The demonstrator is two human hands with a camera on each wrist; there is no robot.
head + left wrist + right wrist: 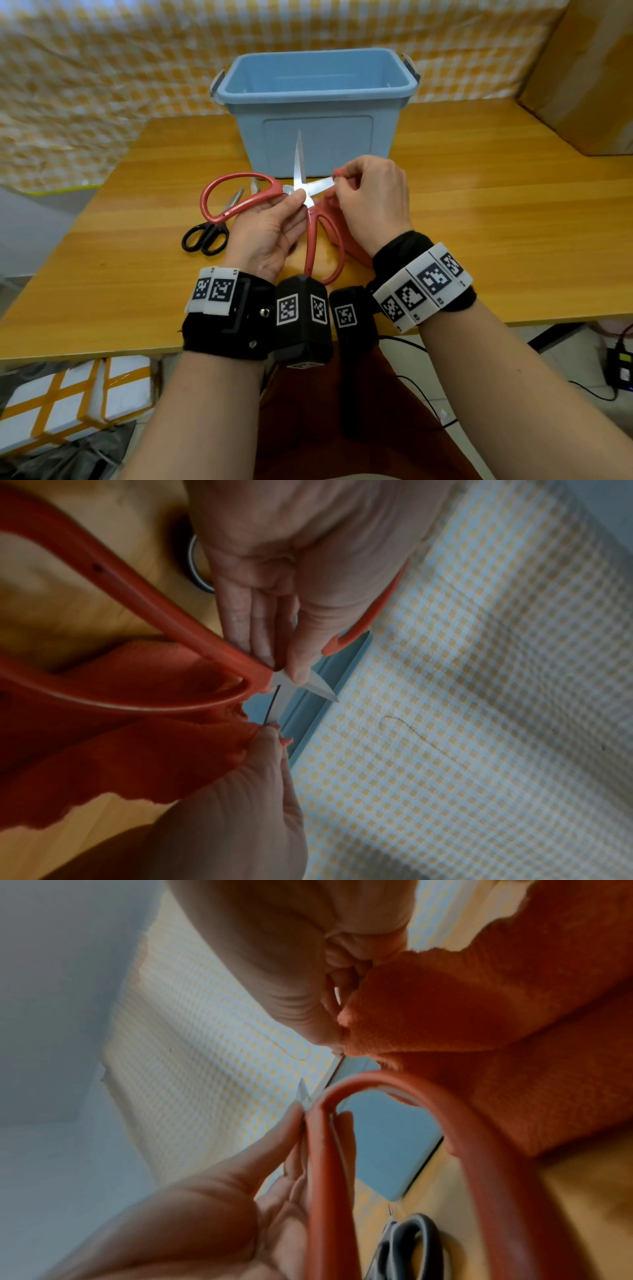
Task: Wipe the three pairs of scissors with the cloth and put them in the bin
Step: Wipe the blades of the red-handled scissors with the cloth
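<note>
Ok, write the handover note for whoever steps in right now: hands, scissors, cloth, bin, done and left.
Left hand: pinches the red-handled scissors at the pivot, blades spread open above the table.
Right hand: pinches the orange cloth around the blade that points right, mid-wipe.
Black-handled scissors: lying on the table to the left, untouched. A third pair's blades show just behind the red handle.
Blue bin: behind the hands, lid off; no scissors visible inside.
Done: nothing binned yet.
Left: finish both red blades, close and bin them, then wipe and bin the other two pairs.
</note>
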